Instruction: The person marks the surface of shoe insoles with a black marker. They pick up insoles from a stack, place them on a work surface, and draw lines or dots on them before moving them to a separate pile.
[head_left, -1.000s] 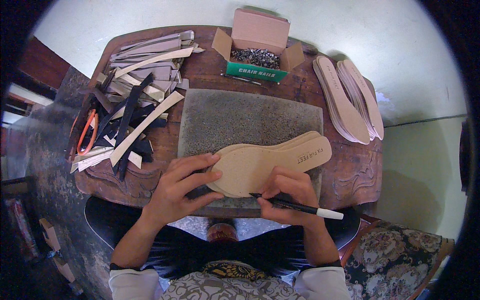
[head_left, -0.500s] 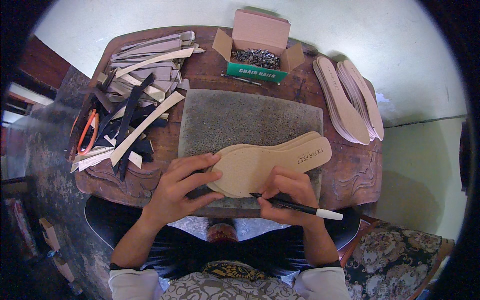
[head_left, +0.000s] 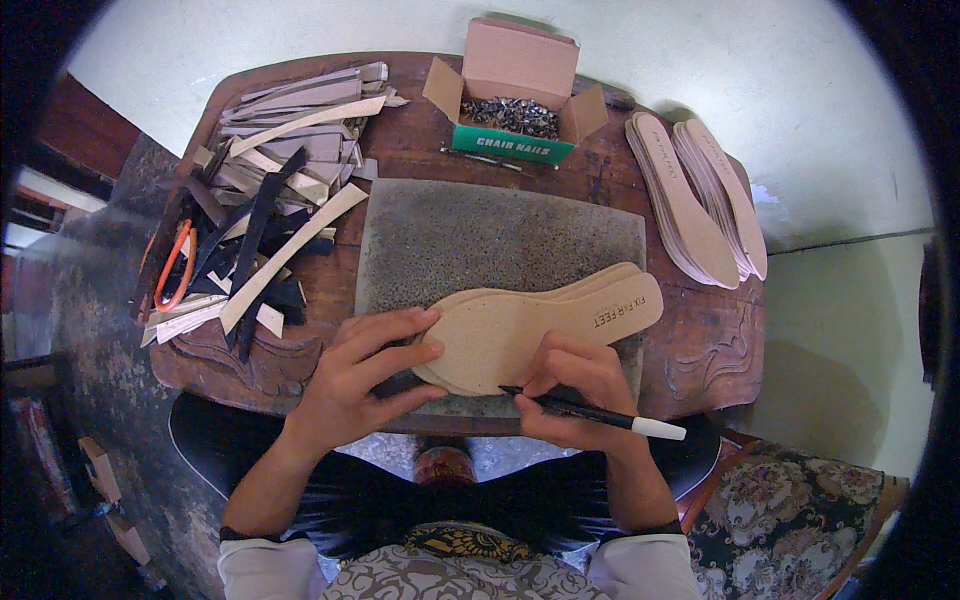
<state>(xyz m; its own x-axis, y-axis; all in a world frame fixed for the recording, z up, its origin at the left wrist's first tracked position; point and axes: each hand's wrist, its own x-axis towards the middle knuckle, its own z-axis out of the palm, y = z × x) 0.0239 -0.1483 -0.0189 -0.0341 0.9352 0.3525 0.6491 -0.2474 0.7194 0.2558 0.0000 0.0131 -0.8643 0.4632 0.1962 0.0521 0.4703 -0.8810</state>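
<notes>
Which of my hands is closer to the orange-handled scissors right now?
Left. The left hand presses on the tan insole, on the side toward the orange-handled scissors lying in the strip pile. The right hand, holding a black pen, sits farther across the insole.

I see one package: an open cardboard box (head_left: 515, 95), well beyond my hands at the far edge of the table, ahead and slightly left of my right hand (head_left: 575, 390). It is rectangular, its flaps folded out in plain brown, its front face green with white lettering, and it holds small dark metal pieces. The insole (head_left: 540, 325) under my fingers carries a small dark printed mark near its heel.
</notes>
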